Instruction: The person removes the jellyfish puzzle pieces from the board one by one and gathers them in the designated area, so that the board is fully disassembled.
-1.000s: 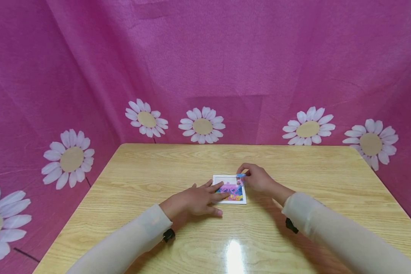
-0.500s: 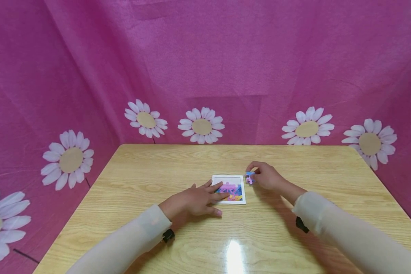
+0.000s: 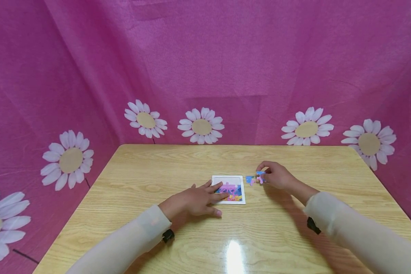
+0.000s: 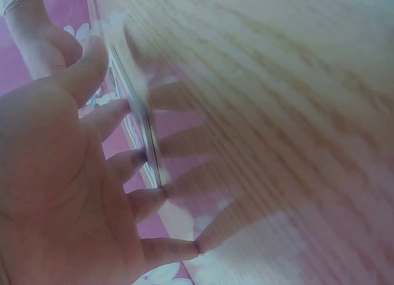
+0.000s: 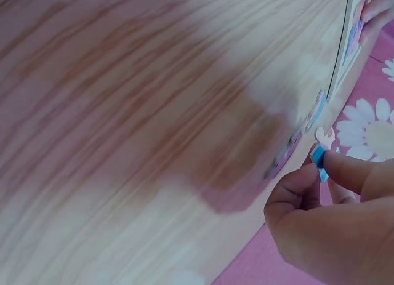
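The right hand [image 3: 275, 176] pinches a small blue puzzle piece [image 3: 260, 173] between thumb and index finger; the right wrist view shows the blue edge of this piece [image 5: 317, 156] squeezed between the two fingertips, with the other fingers curled. The hand is low over the desk [image 3: 294, 213], just to the right of the puzzle board [image 3: 230, 179]. Between this hand and the board, another loose piece [image 3: 249, 179] in blue and pink lies on the desk, just beside the right edge of the board and apart from it.

The left hand [image 3: 193, 199] lies flat with straight, spread fingers. Its fingertips press on the left part of the board, and the palm rests on the desk. The left wrist view shows the fingers [image 4: 123, 165] on the thin white edge of the board [image 4: 148, 152].

The board is a small square with a white border and a colourful picture, near the middle of the desk. Both arms wear light cream sleeves [image 3: 346, 228]. Behind and beside the wooden desk hangs a pink cloth [image 3: 226, 57] printed with white daisies [image 3: 201, 125].
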The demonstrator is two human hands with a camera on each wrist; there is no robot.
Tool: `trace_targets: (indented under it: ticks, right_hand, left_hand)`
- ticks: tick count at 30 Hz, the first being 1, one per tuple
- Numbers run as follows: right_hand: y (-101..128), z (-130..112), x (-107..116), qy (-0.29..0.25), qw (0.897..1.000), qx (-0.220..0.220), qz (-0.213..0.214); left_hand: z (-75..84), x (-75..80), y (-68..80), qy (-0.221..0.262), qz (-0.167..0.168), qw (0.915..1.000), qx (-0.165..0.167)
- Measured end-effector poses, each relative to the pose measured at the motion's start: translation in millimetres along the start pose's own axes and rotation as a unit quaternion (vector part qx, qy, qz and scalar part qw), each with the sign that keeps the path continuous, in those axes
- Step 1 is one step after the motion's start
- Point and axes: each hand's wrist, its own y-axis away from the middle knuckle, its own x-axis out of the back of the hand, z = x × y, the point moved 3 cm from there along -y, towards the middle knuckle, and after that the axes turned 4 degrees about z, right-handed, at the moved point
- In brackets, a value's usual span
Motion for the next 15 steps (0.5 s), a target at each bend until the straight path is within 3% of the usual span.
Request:
trace_targets:
  ticks: [15]
  right_hand:
    - [10,19,21,0.005,1.000,-0.010,-0.006]
  left_hand:
    - [-1.7,-1.2,-0.4,-0.005,0.000,1.0000,-0.006]
